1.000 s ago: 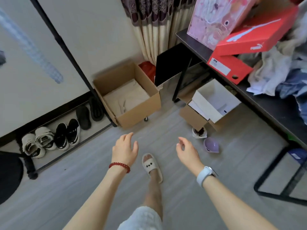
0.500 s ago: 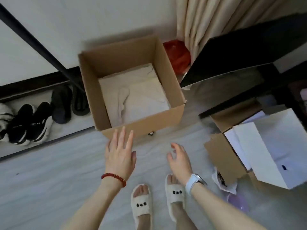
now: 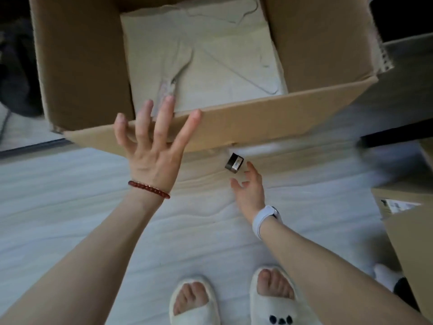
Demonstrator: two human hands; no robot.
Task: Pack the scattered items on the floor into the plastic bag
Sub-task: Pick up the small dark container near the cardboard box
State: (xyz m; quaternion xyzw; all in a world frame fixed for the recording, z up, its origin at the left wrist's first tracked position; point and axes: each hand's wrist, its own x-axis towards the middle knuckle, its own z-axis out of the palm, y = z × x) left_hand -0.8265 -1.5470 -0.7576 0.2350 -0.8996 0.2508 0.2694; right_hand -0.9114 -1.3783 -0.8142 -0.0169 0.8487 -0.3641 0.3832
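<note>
A small black box (image 3: 234,162) with a pale label lies on the light wood-grain floor (image 3: 70,207), just in front of the near wall of an open cardboard box (image 3: 234,120) and near that wall's lower edge. The right hand (image 3: 249,187), with a white smartwatch (image 3: 266,216) at its wrist, reaches toward the small box with fingers loosely extended and thumb apart; its fingertips are just beside the box, and contact cannot be told. It holds nothing.

The left hand (image 3: 154,139), with a red bead bracelet (image 3: 148,189) at the wrist, has its fingers spread wide and straight over the near rim of the cardboard box; whether it touches the cardboard cannot be told. Inside the box lies a pale, flat, wrinkled sheet or bag (image 3: 201,57), its material unclear.

At the lower edge are 2 feet in white open-toe slippers (image 3: 276,308), the right one marked with 3 dark spots. Part of another cardboard carton (image 3: 412,242) with a printed label shows at the right edge. Dark shoes (image 3: 16,73), blurred, lie at the left.
</note>
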